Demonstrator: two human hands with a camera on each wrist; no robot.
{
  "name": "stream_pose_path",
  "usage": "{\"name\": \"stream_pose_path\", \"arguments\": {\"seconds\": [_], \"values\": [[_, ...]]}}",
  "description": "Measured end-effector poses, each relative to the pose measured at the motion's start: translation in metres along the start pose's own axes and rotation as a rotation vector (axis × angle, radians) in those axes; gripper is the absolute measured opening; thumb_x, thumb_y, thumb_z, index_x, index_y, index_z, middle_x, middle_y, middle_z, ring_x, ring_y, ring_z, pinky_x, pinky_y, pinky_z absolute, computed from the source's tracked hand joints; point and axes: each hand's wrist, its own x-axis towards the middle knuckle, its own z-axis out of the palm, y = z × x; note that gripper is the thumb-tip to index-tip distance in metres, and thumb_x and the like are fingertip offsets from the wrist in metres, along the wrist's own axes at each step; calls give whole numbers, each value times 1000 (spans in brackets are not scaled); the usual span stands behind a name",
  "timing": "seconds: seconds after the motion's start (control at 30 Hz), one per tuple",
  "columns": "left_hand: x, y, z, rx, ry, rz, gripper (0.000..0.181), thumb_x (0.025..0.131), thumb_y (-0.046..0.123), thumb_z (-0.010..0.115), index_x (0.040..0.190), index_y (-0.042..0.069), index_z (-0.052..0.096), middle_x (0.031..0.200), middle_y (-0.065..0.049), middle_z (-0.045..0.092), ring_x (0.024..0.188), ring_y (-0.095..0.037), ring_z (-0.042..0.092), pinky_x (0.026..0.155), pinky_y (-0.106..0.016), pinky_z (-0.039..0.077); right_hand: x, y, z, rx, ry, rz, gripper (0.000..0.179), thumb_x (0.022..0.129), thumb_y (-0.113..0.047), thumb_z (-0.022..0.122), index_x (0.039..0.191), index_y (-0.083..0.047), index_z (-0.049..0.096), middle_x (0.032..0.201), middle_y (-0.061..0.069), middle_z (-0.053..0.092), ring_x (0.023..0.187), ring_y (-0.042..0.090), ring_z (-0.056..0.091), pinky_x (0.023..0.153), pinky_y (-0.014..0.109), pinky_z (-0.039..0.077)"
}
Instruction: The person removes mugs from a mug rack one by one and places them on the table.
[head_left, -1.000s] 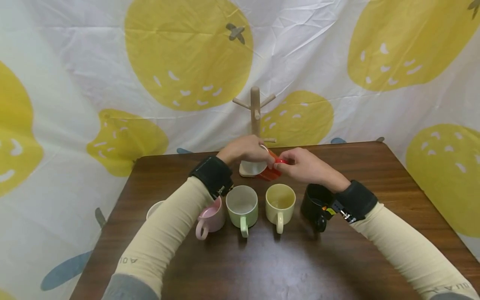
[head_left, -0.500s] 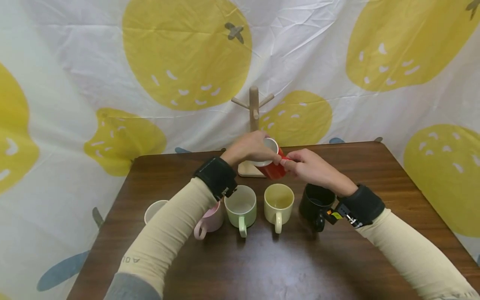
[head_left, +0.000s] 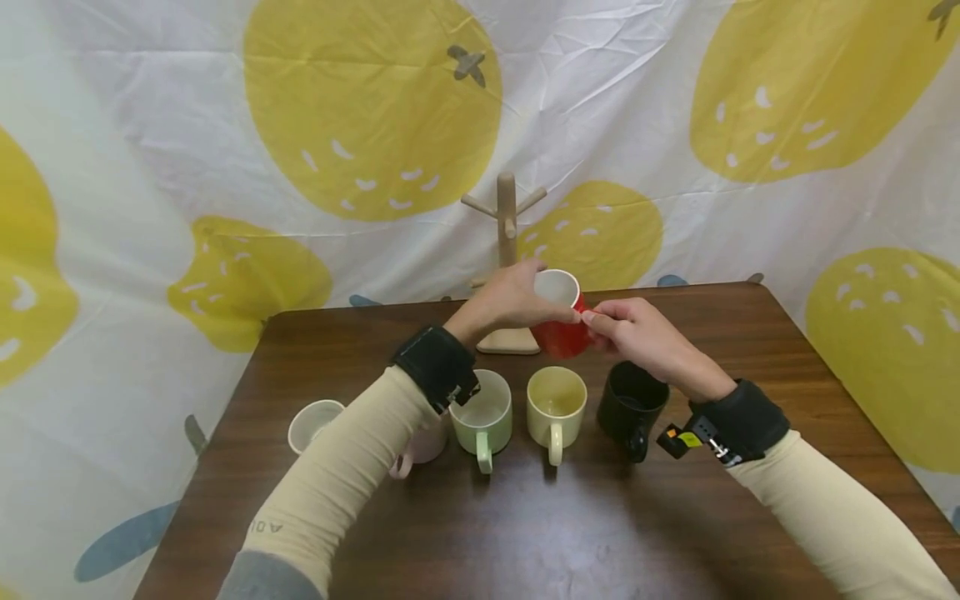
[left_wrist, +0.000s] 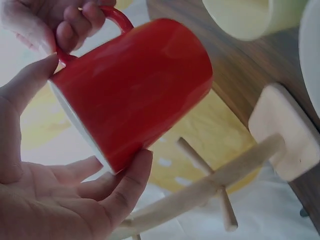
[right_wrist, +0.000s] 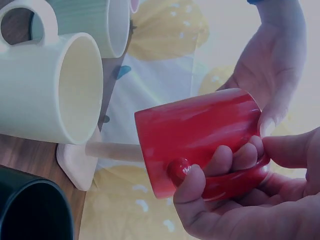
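A red mug [head_left: 561, 337] with a white inside is held up just in front of the wooden mug tree [head_left: 507, 208], its mouth tilted a little toward the left. My left hand [head_left: 513, 296] spans the rim, thumb on the handle side and fingertips on the opposite side, as the left wrist view shows. The mug's red handle [right_wrist: 235, 182] is gripped by my right hand [head_left: 648, 337], with fingers through the loop in the right wrist view. Bare pegs [left_wrist: 227, 210] stick out from the tree's post.
Behind the yellow mug [head_left: 551, 429] stands the tree's pale base [head_left: 510, 342]. The row on the table also has a white mug [head_left: 315, 417], a pink mug [head_left: 429, 446], a green mug [head_left: 468, 435] and a black mug [head_left: 617, 408]. A fruit-print cloth [head_left: 592, 100] hangs behind.
Both hands have shifted right with the red mug, away from the tree's post. The mug has turned more upright, so its white inside shows more. Both hands keep their hold.
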Motion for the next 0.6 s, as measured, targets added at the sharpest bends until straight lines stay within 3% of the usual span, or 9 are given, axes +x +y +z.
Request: {"name": "stream_pose_path", "arguments": {"seconds": [0.17, 0.43, 0.6], "values": [[-1, 1, 4, -39, 34, 37, 85, 68, 42, 78, 136, 6, 42, 113, -7, 61, 95, -21, 57, 83, -37, 50, -4, 6, -5, 59, 28, 3, 39, 99, -27, 47, 96, 10, 60, 83, 16, 58, 75, 29, 55, 64, 27, 53], [-12, -5, 13, -108, 29, 96, 55, 73, 33, 77, 118, 8, 58, 104, -5, 68, 90, -17, 60, 78, -36, 50, -14, 12, -10, 100, 53, 1, 40, 99, -27, 47, 94, 11, 57, 81, 17, 58, 71, 25, 55, 60, 26, 52], [-21, -12, 21, -142, -6, 67, 51, 79, 35, 71, 119, 7, 59, 106, -10, 70, 90, -18, 63, 74, -33, 54, -24, 16, -13, 84, 71, 6, 43, 100, -31, 44, 97, 11, 56, 85, 21, 56, 75, 26, 55, 62, 26, 53]]}}
